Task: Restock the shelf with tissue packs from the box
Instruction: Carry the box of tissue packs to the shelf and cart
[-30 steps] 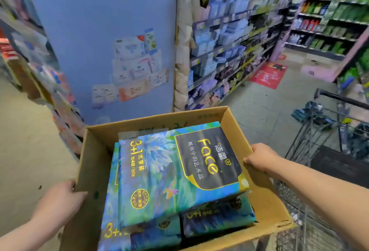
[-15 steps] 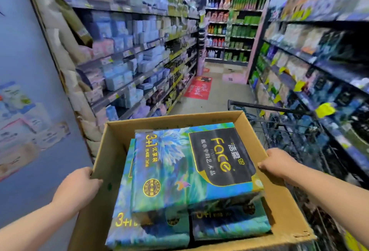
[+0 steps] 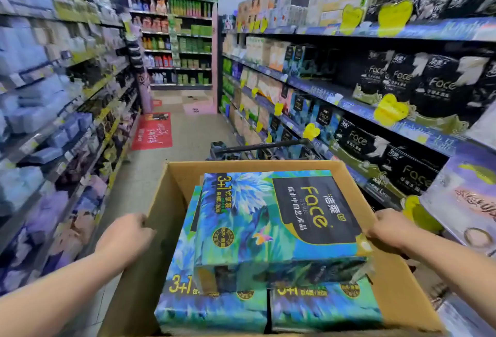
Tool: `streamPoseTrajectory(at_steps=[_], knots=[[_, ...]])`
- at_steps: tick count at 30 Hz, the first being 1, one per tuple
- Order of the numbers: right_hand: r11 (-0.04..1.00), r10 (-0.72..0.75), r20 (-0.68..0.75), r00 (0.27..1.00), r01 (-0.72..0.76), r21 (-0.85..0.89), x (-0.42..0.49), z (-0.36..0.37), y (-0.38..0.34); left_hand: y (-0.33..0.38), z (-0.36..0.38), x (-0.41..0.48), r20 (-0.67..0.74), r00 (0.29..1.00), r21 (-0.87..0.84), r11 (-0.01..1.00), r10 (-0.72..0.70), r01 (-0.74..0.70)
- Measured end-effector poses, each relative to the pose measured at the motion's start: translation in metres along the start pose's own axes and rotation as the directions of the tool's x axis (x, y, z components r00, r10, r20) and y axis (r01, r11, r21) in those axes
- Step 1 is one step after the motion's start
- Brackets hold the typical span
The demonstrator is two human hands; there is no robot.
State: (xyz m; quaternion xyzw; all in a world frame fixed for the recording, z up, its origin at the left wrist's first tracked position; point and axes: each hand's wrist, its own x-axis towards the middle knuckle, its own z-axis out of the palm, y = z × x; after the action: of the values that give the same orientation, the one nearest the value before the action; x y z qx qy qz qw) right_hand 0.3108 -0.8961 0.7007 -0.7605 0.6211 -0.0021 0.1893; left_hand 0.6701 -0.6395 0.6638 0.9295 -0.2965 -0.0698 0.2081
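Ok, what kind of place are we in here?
Most likely a supermarket aisle: stocked shelves line both sides, yellow price tags hang on the right, and a shopping cart stands beyond the cardboard box.

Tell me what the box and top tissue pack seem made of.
The box: plain brown cardboard, matte, with raw cut edges. The top tissue pack: probably thin printed plastic film, slightly glossy, wrinkled along its near edge.

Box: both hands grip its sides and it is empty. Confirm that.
Not empty: the head view shows the box holding tissue packs, one stacked on others. The left hand and right hand do grip its sides.
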Motion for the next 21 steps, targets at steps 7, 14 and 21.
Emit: streamPoseTrajectory(at_steps=[7,14,21], knots=[[0.972,0.233,-0.111,0.966,-0.227,0.067,-0.03,-0.011,0.015,0.075,0.009,0.092,0.08,0.966,-0.07,0.968,0.248,-0.243],[0.866,0.478,-0.152,0.865,-0.435,0.246,-0.031,-0.011,0.046,0.157,0.05,0.147,0.156,0.873,-0.048,0.886,0.462,-0.461],[0.75,0.612,-0.066,0.788,-0.552,0.365,-0.005,-0.002,0.076,0.239,0.108,0.182,0.254,0.774,-0.017,0.803,0.58,-0.596]])
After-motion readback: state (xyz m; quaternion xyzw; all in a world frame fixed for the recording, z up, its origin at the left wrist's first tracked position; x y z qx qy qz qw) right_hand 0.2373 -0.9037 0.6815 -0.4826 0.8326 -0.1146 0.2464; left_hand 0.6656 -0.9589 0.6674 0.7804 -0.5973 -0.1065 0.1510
